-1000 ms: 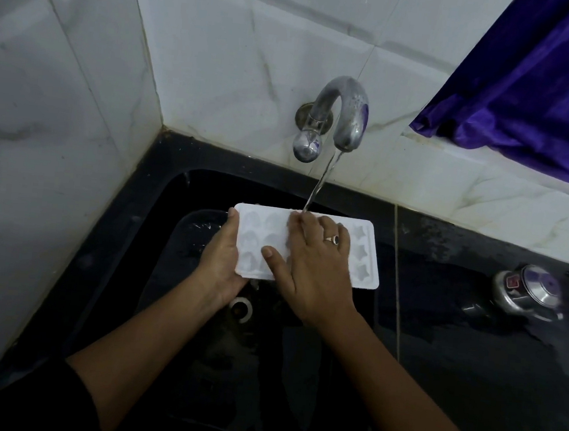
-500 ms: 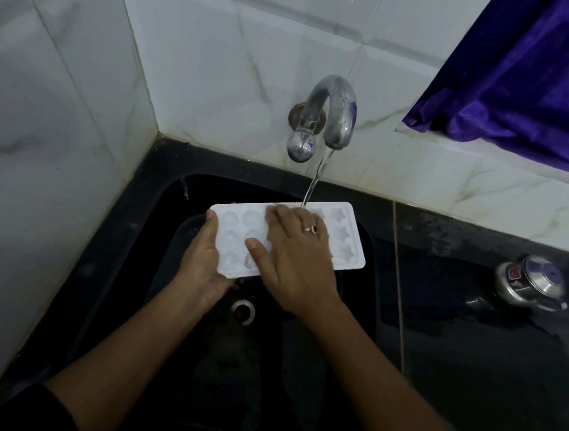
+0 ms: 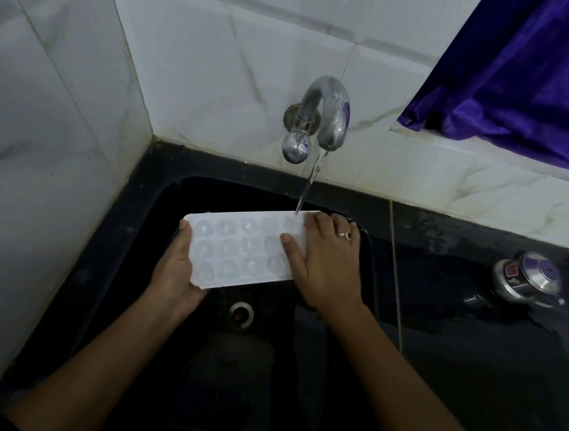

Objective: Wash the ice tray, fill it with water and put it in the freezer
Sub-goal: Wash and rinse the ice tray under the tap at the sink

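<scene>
– Fingers first, please. What do you read?

– Left hand (image 3: 176, 274) grips the near-left short end of the white plastic ice tray with moulded cavities (image 3: 239, 249): thumb on the top rim, fingers out of sight beneath. Right hand (image 3: 324, 256) lies over the tray's right end, fingers close together and fairly straight, thumb spread onto the face. I cannot tell whether the tips hook over the far rim. A ring (image 3: 345, 234) sits on one finger.

– Where is the tray?

– Held face up over the black sink basin (image 3: 160, 204), above the round metal drain (image 3: 242, 312). The thin water stream (image 3: 307, 190) from the curved chrome tap (image 3: 329, 116) lands at the far rim, just beside the right hand's fingertips.

– What has changed?

– A second ago the right hand covered the tray's middle and the star cavities at the right end showed. It has slid right. Those cavities are now covered and the left rows lie bare. I judge that washing continues and filling has not begun.

– Any markings?

– None legible on tray or tap. The steel lidded piece (image 3: 528, 278) on the wet black counter (image 3: 470, 352) carries a red label that is too small to read.
</scene>
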Available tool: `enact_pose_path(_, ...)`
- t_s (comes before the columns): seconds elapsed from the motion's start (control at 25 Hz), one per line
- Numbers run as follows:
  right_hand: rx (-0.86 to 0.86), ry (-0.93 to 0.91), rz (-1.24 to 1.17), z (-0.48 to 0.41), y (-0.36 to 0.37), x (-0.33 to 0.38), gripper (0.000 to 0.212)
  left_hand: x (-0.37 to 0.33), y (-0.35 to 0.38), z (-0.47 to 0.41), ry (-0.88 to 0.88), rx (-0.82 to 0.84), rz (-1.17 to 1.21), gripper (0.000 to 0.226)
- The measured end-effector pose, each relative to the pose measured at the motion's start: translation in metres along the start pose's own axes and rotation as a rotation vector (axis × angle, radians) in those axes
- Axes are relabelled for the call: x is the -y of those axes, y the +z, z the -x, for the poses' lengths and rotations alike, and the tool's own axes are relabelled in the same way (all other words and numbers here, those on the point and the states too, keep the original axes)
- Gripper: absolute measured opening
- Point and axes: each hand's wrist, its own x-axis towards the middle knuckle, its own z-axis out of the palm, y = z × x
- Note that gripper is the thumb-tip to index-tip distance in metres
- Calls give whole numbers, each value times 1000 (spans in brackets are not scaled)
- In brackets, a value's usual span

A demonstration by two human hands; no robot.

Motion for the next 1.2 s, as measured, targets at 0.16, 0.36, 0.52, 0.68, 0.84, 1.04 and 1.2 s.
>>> enact_pose_path(0.16, 60, -175, -110, 4, 6, 35, 77, 3, 6, 4, -47, 23, 13, 64)
enact_pose_path(0.36, 77, -200, 15, -8, -4, -9, 77, -13, -21, -3, 45, -33, 33, 62)
enact_pose_path(0.52, 316, -385, 79, -8, -9, -32, 100, -18, -35, -8, 30, -27, 27, 61)
enact_pose_path(0.68, 277, -529, 186, -15, -16, -46, 85, -17, -35, -7, 7, -24, 74, 62)
enact_pose_path(0.84, 8, -581, 198, -5, -8, -41, 49, -21, -32, -8, 1, -35, 91, 59)
enact_pose_path(1.04, -173, -541, 69, 7, -6, -32, 22, -23, -21, -10, 22, -38, 119, 61)
enact_pose_path(1.2, -187, -384, -72, 13, -4, -19, 10, -21, -8, -14, 47, -36, 70, 63)
